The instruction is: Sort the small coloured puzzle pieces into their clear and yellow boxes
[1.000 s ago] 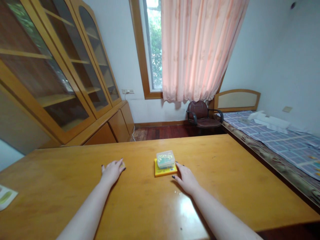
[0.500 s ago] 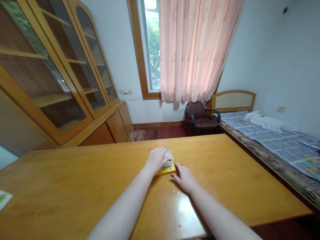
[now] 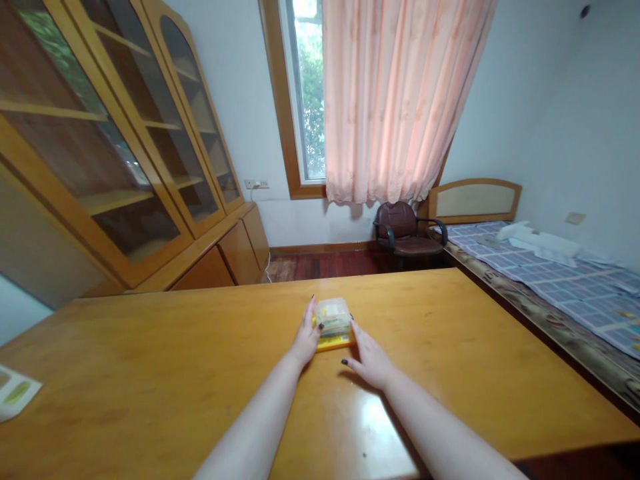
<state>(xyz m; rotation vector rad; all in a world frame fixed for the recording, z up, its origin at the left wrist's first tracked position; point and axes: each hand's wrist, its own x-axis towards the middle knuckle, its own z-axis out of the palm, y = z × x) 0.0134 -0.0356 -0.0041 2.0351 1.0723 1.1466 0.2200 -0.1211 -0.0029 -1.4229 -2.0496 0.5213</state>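
On the wooden table sits a small clear plastic box (image 3: 334, 319) with papery contents showing through. Beneath it is a flat yellow box (image 3: 336, 343) with printing on its front edge. My left hand (image 3: 305, 339) is against the left side, fingers stretched and apart, thumb at the near left corner of the clear box. Along the right side lies my right hand (image 3: 371, 353). Its fingers are straight, their tips by the right edge, and its thumb sticks out apart over the tabletop. Neither hand is wrapped round the boxes.
The wooden table (image 3: 165, 373) spreads widely around the boxes. A white card with a green patch (image 3: 17, 393) lies at its left edge. Beyond stand a glass-doored cabinet (image 3: 185, 193), a brown armchair (image 3: 407, 230) and a bed (image 3: 540, 287) at the right.
My left hand has slid off the top of the clear box to its left side, uncovering it. My right hand has come in closer along the right side. The view has shifted slightly left.
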